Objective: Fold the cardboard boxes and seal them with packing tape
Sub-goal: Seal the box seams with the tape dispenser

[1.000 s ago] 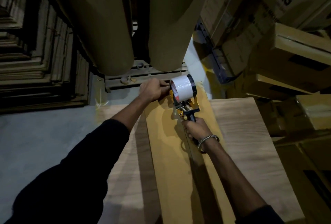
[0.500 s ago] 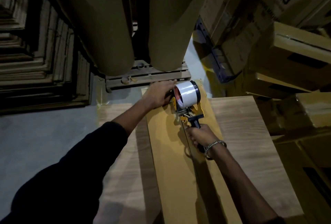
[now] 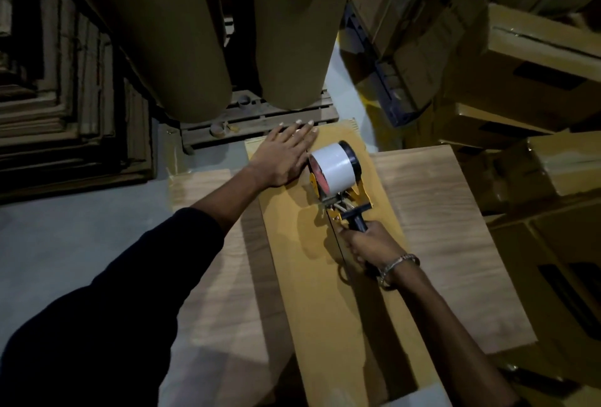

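A long, narrow yellow-brown cardboard box (image 3: 312,276) lies on a wood-grain table (image 3: 435,237), running away from me. My left hand (image 3: 283,156) presses flat on the box's far end, fingers straight. A yellow tape dispenser (image 3: 335,179) carrying a white tape roll stands on the box just right of that hand. My right hand (image 3: 367,244) grips its black handle, a metal bracelet on the wrist. A dark seam line runs along the box under the dispenser.
Two big brown paper rolls (image 3: 182,42) stand on a wooden pallet (image 3: 260,120) beyond the table. Flat cardboard stacks (image 3: 65,114) fill the left. Piled cartons (image 3: 536,81) crowd the right side. Grey floor (image 3: 65,244) shows at left.
My left hand has opened from a curled grip near the roll to lie flat on the box end. The dispenser has been drawn toward me along the box by my right hand.
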Demonstrator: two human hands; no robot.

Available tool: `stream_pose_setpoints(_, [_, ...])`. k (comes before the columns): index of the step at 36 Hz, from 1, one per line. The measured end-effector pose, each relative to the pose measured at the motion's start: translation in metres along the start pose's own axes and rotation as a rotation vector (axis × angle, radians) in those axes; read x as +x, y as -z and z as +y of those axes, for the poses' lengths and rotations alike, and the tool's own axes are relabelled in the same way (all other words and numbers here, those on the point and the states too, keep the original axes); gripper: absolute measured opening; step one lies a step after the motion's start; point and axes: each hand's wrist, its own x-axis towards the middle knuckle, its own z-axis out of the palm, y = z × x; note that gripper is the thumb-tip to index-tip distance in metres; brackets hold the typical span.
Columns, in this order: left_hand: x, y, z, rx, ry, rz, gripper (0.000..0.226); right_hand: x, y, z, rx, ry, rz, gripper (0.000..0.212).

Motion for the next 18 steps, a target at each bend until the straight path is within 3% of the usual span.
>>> stream_pose_setpoints(4, [0.0,0.003,0.007,0.018,0.043,-0.011,0.083,-0.008,-0.003,0.015,-0.017,-0.015,0.051,0.026])
stream_pose_setpoints(9, [-0.01,0.0,0.015,0.072,-0.005,-0.018,0.074,-0.013,-0.009,0.007,0.011,-0.043,0.085,0.024])
stream_pose_setpoints(14, [-0.03,-0.011,0.036,-0.021,-0.115,-0.033,0.061,-0.02,-0.008,0.003,0.07,-0.07,0.05,0.021])
stream_pose_setpoints(18, [-0.033,-0.005,0.034,-0.04,-0.132,-0.054,0.066,-0.024,-0.016,0.009,0.038,-0.044,0.074,0.023])
